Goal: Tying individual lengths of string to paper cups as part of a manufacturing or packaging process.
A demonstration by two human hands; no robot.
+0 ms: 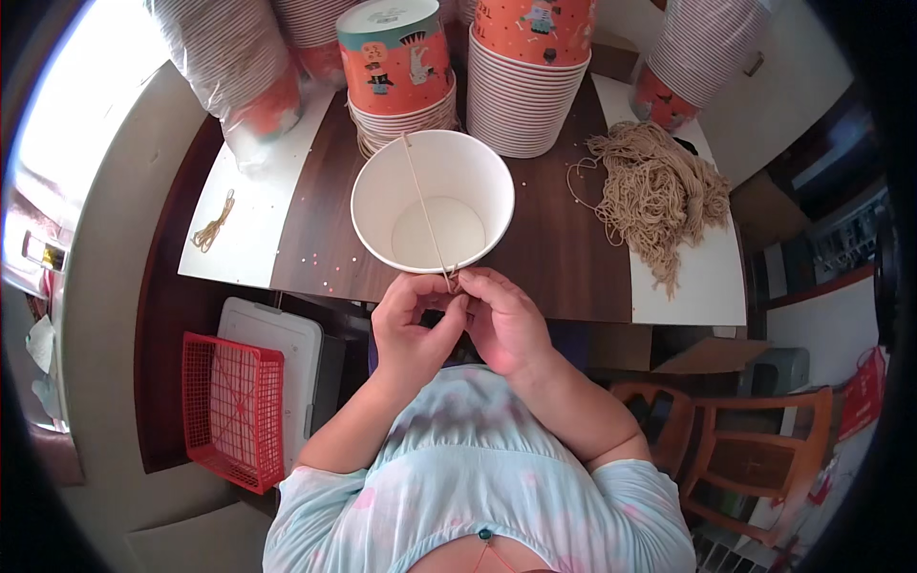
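A white paper bucket stands at the table's near edge with its mouth toward me. A thin tan cord runs across the mouth from the far rim to the near rim. My left hand and my right hand meet just below the near rim. Both have their fingertips pinched on the cord's near end. The fingers partly hide that end, so I cannot make out whether it is knotted.
Behind the bucket stand a stack of orange printed buckets and a taller stack. Plastic-wrapped stacks flank them. A tangled cord pile lies right, a small cord bundle left. Below left is a red basket; right, a wooden chair.
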